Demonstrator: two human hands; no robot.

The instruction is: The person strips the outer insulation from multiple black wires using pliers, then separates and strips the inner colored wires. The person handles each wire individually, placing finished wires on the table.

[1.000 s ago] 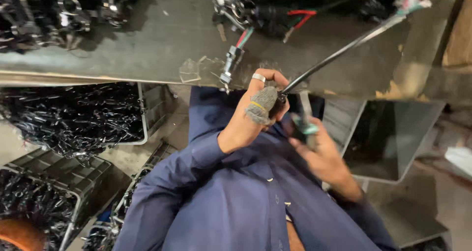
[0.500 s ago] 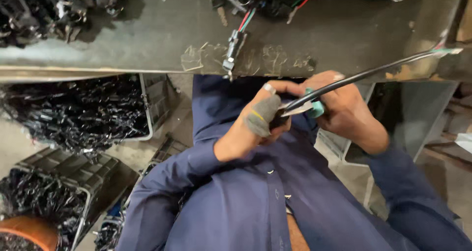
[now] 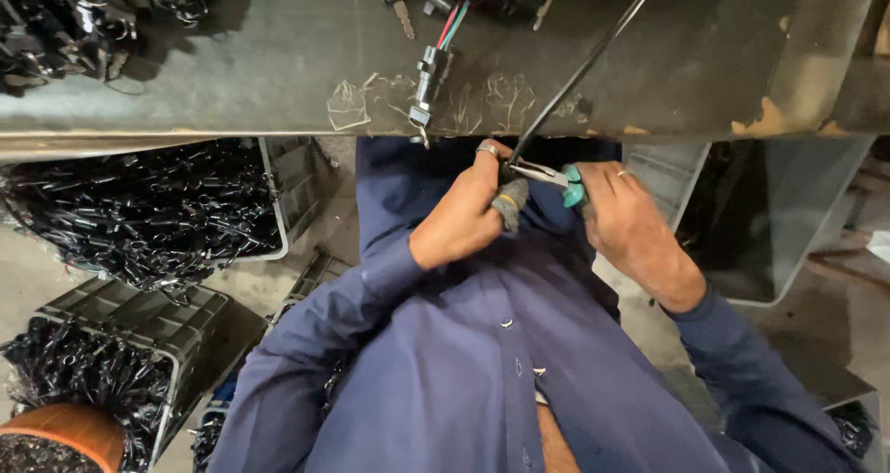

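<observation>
Now cable [image 3: 586,67] steeper, pliers [image 3: 554,178] lower.

Your left hand [image 3: 464,218]: fingers curled, pinching at chest height | your right hand [image 3: 626,218]: fisted grip, wrist bent, just beside left.

Brightness: moderate, even daylight-like light, brightest on the pale floor [image 3: 28,269] at the left edge
Shadows: deep under the desk [image 3: 278,74] rim and in the dark bin [image 3: 769,223] at right
Glare: small glints on the black parts in the crate [image 3: 139,213]
Sharpness: centre crisp, slight blur on the fingers [image 3: 508,199]
Distortion: wide-angle bending towards the corners
</observation>
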